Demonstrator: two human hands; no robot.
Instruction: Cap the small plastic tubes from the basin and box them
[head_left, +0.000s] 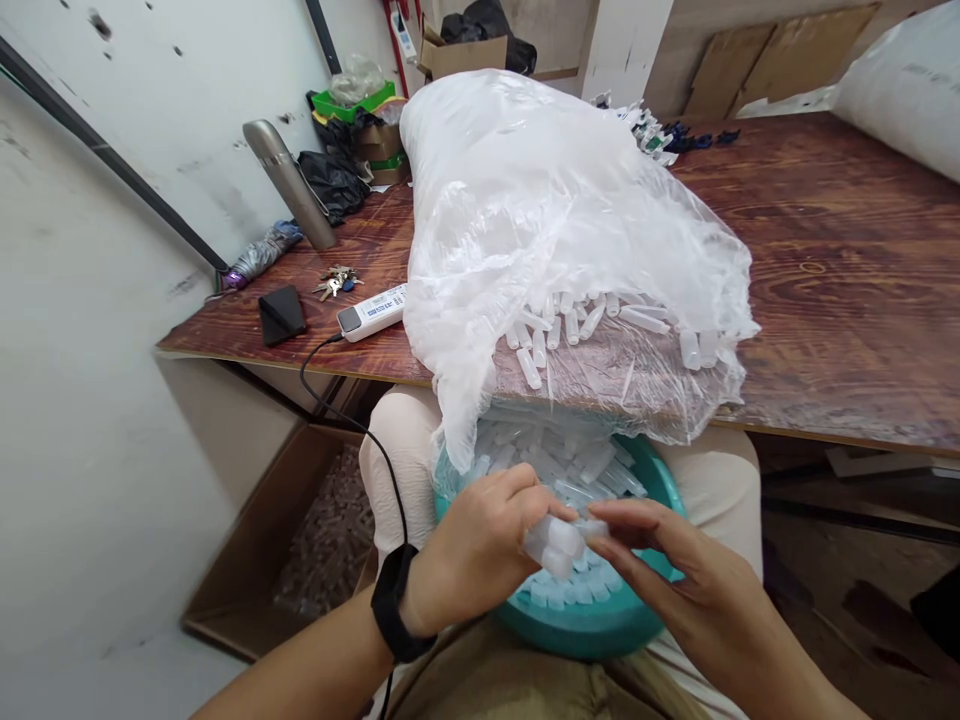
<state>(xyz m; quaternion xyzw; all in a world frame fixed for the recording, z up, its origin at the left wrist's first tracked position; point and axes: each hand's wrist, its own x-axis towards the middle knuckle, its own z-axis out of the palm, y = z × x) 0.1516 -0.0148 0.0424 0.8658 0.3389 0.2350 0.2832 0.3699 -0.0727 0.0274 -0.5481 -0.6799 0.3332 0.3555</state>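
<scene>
My left hand [484,525] is closed around several small translucent plastic tubes [555,550], their rounded ends facing me. Close beside it, my right hand [679,560] pinches a single translucent tube [594,529] between thumb and fingers, near the bunch. Both hands are above a teal basin [592,640] on my lap, which holds many more of these tubes, some lined up in rows. Beyond the basin, a large white plastic bag [517,190] rests on the table, with loose tubes [555,335] spilling from its mouth. My left fingertips are partly hidden.
On the wooden table [847,300] at left are a white device [375,312] with a black cable, keys [337,282], a black flat object [282,315], a metal flask [291,185] and a folded umbrella [262,255]. A cardboard box [240,530] stands below left.
</scene>
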